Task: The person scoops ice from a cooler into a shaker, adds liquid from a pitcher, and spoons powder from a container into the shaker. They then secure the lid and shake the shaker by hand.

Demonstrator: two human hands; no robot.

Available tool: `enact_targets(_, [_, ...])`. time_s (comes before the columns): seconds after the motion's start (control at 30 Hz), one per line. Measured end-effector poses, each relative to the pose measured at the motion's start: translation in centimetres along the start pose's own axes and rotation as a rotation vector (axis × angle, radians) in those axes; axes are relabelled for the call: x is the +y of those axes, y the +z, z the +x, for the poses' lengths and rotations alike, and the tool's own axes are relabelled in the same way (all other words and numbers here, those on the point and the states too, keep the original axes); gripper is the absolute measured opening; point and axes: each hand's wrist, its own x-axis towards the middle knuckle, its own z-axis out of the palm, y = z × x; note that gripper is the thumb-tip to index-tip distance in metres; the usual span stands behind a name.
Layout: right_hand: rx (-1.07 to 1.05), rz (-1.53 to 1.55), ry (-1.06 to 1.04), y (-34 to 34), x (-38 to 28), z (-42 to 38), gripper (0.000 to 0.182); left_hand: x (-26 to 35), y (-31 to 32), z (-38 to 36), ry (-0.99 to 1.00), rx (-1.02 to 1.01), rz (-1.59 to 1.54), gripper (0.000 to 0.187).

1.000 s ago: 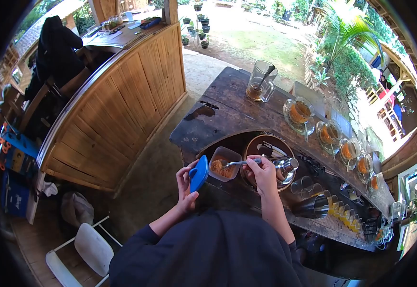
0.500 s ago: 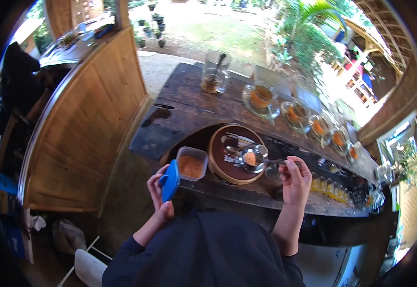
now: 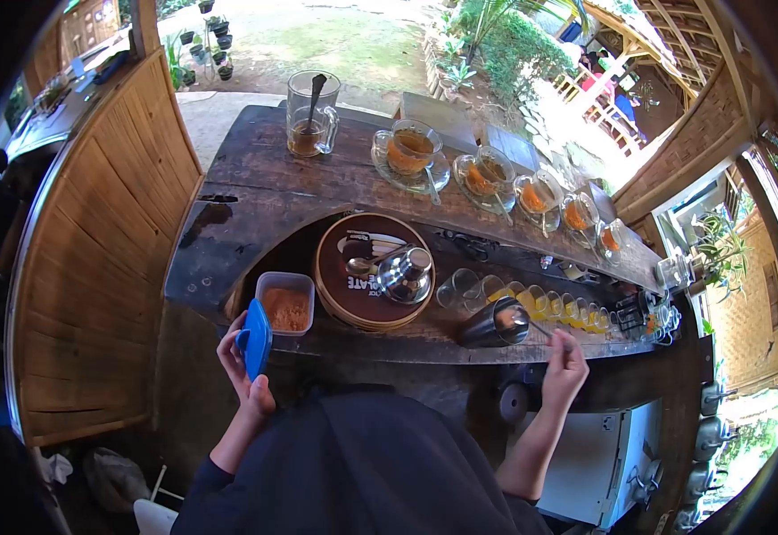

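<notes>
Leftmost, the person's left hand [image 3: 246,370] is closed on an upright blue plastic lid [image 3: 259,341]; just beside it sits a square, translucent plastic container [image 3: 285,281] of orange-brown powder [image 3: 287,311]; next comes a round, brown-topped box [image 3: 340,287] bearing a shiny, dome-shaped metal shaker top [image 3: 404,278]; farther right, a tall steel tumbler [image 3: 481,331] leans, its mouth turned rightward; at that mouth is the powder-bearing bowl of a slim metal spoon [image 3: 540,329], its handle pinched between the right hand's [image 3: 565,366] thumb and fingers.
</notes>
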Motion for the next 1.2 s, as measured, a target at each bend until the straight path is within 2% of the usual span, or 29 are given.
enact_targets(0.03, [-0.033,-0.047,-0.103,0.3,0.4,-0.6,0.009,0.0,0.1,0.1,0.011,0.01,0.011,0.071])
enact_targets(0.2, [-0.101,-0.232,-0.275,-0.7,-0.7,-1.1,0.008,0.6,0.4,0.5,-0.028,-0.032,0.019,0.07])
enact_targets(0.27, [0.102,-0.12,-0.241,-0.8,-1.4,-1.1,0.008,0.9,0.5,0.9,-0.024,-0.034,0.032,0.071])
enact_targets(0.3, [0.14,0.01,-0.309,-0.5,-1.6,-0.8,0.01,0.9,0.5,1.0,-0.007,-0.057,0.043,0.072])
enact_targets(0.33, [0.144,0.098,-0.289,0.0,-2.5,-0.8,0.012,0.8,0.3,1.1,0.01,-0.081,0.059,0.073])
enact_targets(0.4, [0.04,0.257,-0.286,2.5,-5.0,-1.0,0.014,0.3,0.1,1.3,0.033,-0.102,0.042,0.075])
enact_targets(0.47, [-0.215,0.414,-0.275,6.7,-9.2,-2.1,0.012,0.0,-0.3,1.6,0.08,-0.133,0.085,0.076])
enact_targets(0.53, [-0.579,0.247,-0.312,10.8,-11.7,-2.9,0.013,0.6,-0.3,2.0,0.107,-0.14,0.091,0.077])
enact_targets(0.63, [-0.836,0.294,-0.463,17.7,-14.8,-4.8,0.014,1.1,-0.7,2.2,0.073,-0.19,0.114,0.075])
enact_targets(0.67, [-0.925,0.284,-0.519,19.6,-15.1,-5.1,0.02,1.4,-0.7,2.2,0.083,-0.182,0.12,0.075])
enact_targets(0.73, [-1.07,0.35,-0.421,22.5,-15.1,-5.8,0.028,1.8,-1.0,2.4,0.082,-0.216,0.244,0.076])
enact_targets(0.77, [-1.075,0.358,-0.432,22.8,-15.2,-5.8,0.028,2.1,-1.1,2.5,0.061,-0.214,0.279,0.076])
enact_targets(0.83, [-0.811,0.301,-0.718,22.9,-15.7,-5.3,0.034,2.3,-1.1,3.0,0.075,-0.22,0.319,0.076])
enact_targets(0.93, [-0.633,0.249,-0.767,20.5,-15.7,-3.0,0.038,2.6,-1.2,3.3,0.031,-0.227,0.389,0.077])
enact_targets(1.0, [-0.517,0.177,-0.726,19.0,-15.0,-1.4,0.04,2.7,-0.7,3.4,-0.123,-0.235,0.427,0.08])
enact_targets(1.07, [-0.485,0.099,-0.581,17.7,-14.2,-0.5,0.041,1.8,-0.5,3.6,-0.114,-0.232,0.445,0.081])
enact_targets(1.2, [-0.567,-0.009,-0.464,17.6,-10.8,0.0,0.06,2.6,1.1,4.7,-0.045,-0.29,0.771,0.083])
